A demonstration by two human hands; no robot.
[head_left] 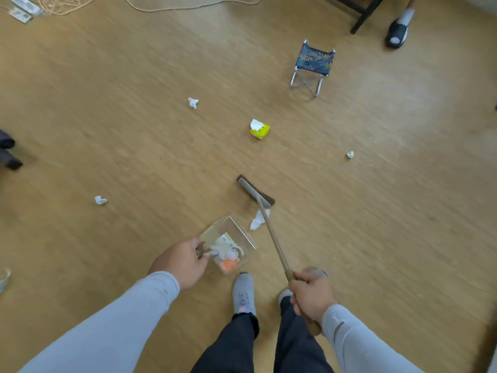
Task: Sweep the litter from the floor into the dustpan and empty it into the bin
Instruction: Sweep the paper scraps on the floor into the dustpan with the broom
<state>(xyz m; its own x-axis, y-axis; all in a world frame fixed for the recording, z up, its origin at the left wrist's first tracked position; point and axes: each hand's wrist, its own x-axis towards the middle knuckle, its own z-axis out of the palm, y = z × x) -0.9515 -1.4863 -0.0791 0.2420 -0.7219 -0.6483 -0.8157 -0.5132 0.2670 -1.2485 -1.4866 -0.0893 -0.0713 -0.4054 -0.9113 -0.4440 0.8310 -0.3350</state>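
The left hand (183,262) has its fingers clamped on the handle of the clear dustpan (231,238) — already holding scraps — low over the floor (107,117), while the right hand (312,297) grips the broom (255,192), its head just beyond a tissue (256,220) — other litter lies well apart.

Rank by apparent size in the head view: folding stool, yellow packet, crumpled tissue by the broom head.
1. folding stool
2. yellow packet
3. crumpled tissue, about the packet's size, but nearer the camera, so that order is unsure.
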